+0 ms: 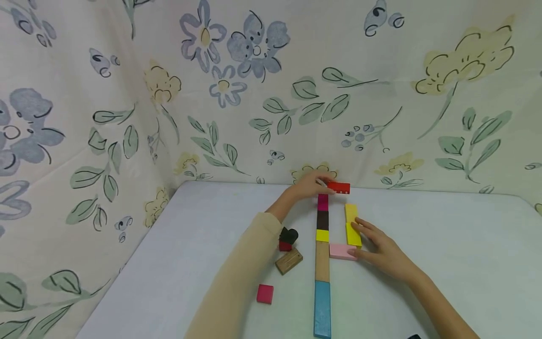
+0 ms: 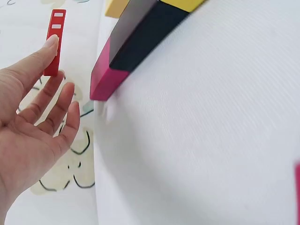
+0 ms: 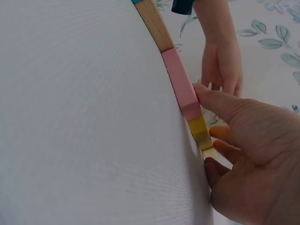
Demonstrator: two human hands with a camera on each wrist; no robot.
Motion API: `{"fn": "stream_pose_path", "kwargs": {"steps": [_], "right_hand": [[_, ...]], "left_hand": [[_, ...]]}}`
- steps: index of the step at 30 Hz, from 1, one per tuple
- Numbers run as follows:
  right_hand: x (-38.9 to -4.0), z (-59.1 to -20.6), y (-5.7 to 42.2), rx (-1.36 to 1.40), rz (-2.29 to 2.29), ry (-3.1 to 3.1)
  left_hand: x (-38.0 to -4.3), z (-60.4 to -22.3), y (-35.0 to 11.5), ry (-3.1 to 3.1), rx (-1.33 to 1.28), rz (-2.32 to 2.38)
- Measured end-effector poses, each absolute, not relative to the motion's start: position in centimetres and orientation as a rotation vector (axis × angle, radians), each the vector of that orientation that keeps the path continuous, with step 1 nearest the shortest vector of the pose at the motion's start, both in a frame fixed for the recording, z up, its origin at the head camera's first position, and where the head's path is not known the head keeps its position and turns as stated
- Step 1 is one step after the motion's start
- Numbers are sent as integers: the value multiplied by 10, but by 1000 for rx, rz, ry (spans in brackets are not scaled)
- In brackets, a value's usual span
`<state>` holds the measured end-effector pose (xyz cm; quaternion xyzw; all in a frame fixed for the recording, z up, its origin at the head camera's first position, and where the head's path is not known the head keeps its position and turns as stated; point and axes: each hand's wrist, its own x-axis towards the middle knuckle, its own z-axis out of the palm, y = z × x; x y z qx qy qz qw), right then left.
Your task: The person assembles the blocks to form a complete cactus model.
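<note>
My left hand [image 1: 308,184] pinches a red block with white squares [image 2: 55,42] between thumb and fingers, at the table's far edge. Just below it in the head view, a magenta block [image 1: 323,202] ends a straight row. That row continues toward me with a dark block [image 1: 322,220], a small yellow block [image 1: 322,235], a light wooden block [image 1: 322,261] and a blue block [image 1: 322,310]. Beside the row, my right hand [image 1: 387,254] has its thumb at a pink block [image 1: 342,251]. Its other fingers touch the side of two end-to-end yellow blocks [image 3: 200,133].
Left of the row lie a brown wooden block [image 1: 289,262], a black rounded piece [image 1: 290,235], a dark red block [image 1: 285,246] and a red square block [image 1: 265,294]. The white table [image 1: 457,263] ends at a floral cloth [image 1: 338,117] behind.
</note>
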<state>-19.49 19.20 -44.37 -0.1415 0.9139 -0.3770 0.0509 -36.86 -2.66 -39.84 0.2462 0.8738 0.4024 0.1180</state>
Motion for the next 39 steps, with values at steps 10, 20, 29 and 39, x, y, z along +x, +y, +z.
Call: {"fn": "stream_pose_path", "kwargs": {"steps": [10, 20, 29, 39], "right_hand": [[-195, -443, 191, -430, -1162, 2773], [-196, -445, 193, -436, -1165, 2773], [-194, -443, 191, -446, -1178, 2777], [-195, -445, 193, -443, -1144, 2794]], "left_hand": [[-358, -400, -65, 2631, 691, 1237], [-339, -397, -89, 2650, 662, 1217], [-317, -395, -108, 2672, 590, 1238], [-299, -398, -129, 2675, 554, 1282]]}}
